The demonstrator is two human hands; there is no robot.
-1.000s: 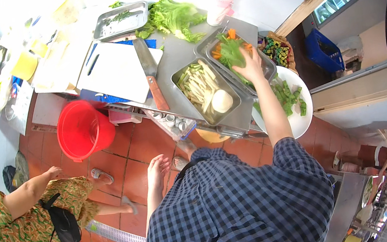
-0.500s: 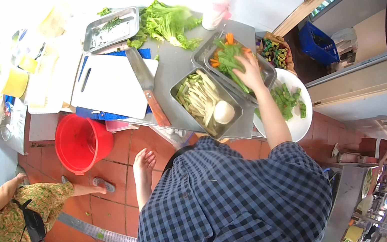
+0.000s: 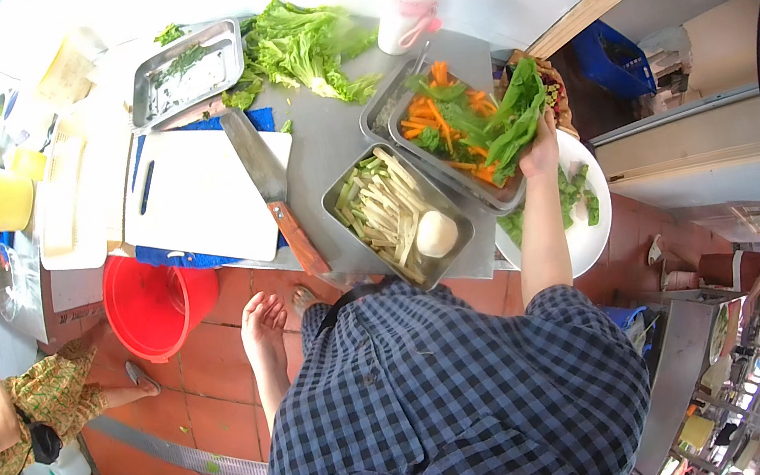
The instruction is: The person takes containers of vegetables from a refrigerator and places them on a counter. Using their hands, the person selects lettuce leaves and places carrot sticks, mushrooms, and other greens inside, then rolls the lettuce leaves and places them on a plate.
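My right hand (image 3: 540, 150) is closed on a bunch of green leaves (image 3: 523, 105), raised at the right edge of a steel tray (image 3: 403, 139) of orange carrot strips (image 3: 426, 118) and more greens. Below that hand sits a white bowl (image 3: 599, 203) holding cut green leaves (image 3: 578, 198). In a second steel tray (image 3: 335, 207) lie pale green vegetable sticks (image 3: 378, 196) and a smooth white round vegetable (image 3: 436, 234). Away from the table edge, my left hand (image 3: 264, 327) hangs over the floor with fingers loosely bent and apart, holding nothing.
A wooden-handled cleaver (image 3: 261, 165) lies over the right edge of a white cutting board (image 3: 213, 189). Behind are a shallow steel tray (image 3: 222, 54), lettuce (image 3: 300, 46) and a pink-lidded cup (image 3: 411, 4). A red bucket (image 3: 148, 309) stands below; another person (image 3: 47, 395) is at left.
My right hand has drawn right and toward me, lifting green leaves from the carrot tray. My left hand stays empty. The other person at left has shifted, and the view has moved slightly.
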